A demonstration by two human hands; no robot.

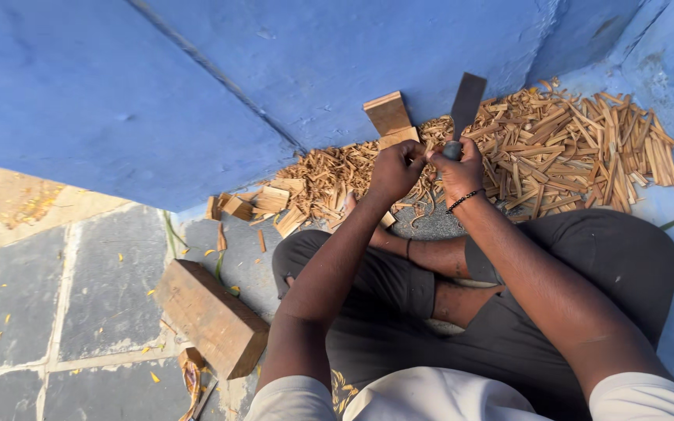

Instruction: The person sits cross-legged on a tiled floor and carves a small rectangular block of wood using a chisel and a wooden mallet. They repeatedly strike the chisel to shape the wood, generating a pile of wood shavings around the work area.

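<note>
My left hand (394, 168) grips a small upright wooden block (390, 118) in front of my crossed legs. My right hand (457, 168) is closed around the handle of a flat dark metal blade (467, 103), which points up and away beside the block. The two hands touch each other. A black bead bracelet (463, 200) circles my right wrist. A big heap of split wooden sticks (579, 148) lies just beyond my right hand, and wood chips (329, 175) lie beyond my left.
A thick wooden plank (212, 316) lies on the stone floor to my left. Small cut blocks (263, 201) sit near the blue wall (196, 86). The blue wall closes in the front and right side. Grey paving slabs (56, 312) spread out to the left.
</note>
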